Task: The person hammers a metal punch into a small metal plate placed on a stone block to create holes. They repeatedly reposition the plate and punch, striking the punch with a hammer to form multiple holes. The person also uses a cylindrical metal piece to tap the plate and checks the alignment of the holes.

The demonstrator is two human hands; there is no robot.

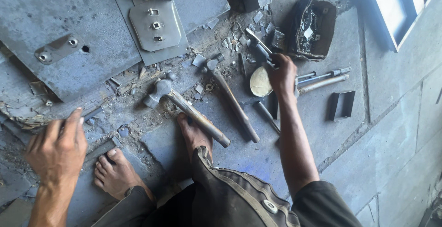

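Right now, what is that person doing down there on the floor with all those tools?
A person sits on the floor amid metal scraps. Their right hand reaches out and grips a metal tool beside a round pale disc. Their left hand holds a thin metal strip. Two hammers lie untouched by their bare feet.

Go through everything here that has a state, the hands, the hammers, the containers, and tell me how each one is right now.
Right hand: closed on a metal tool.
Left hand: fingers curled over a thin flat strip.
Ball-peen hammer: lying flat, handle across a bare foot.
Second hammer: lying flat, untouched.
Dark box: open, full of scrap.
Small metal tray: open; contents cannot be seen.
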